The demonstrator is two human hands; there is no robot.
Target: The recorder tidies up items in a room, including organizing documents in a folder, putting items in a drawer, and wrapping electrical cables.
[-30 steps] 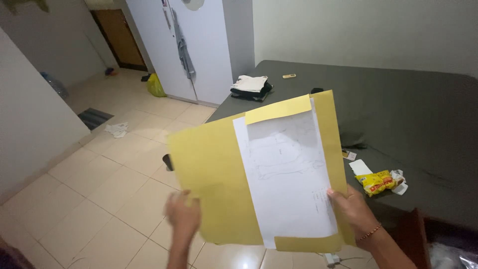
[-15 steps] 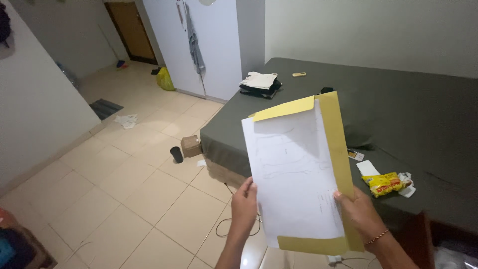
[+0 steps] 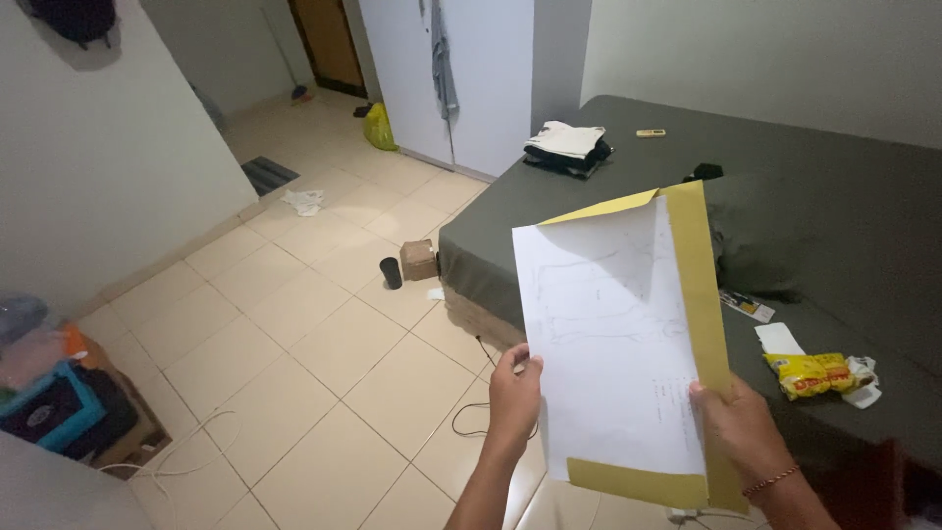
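Note:
A white sheet of paper [image 3: 613,339] lies on a yellow folder [image 3: 705,294], both held up in front of me. My left hand [image 3: 514,393] pinches the sheet's lower left edge. My right hand [image 3: 741,432] grips the folder and sheet at the lower right; a thin bracelet circles that wrist. The folder's top flap bends forward over the sheet. Faint pencil lines show on the paper.
A bed with a dark grey cover [image 3: 834,206] fills the right side; on it lie folded clothes [image 3: 567,147], a yellow snack packet [image 3: 819,373] and small papers. On the tiled floor stand a black cup [image 3: 392,272], a small cardboard box [image 3: 419,259] and a cable. Bags sit at the lower left.
The folder's left half has closed behind the sheet, and my left hand has moved right to the sheet's edge. The view has swung left.

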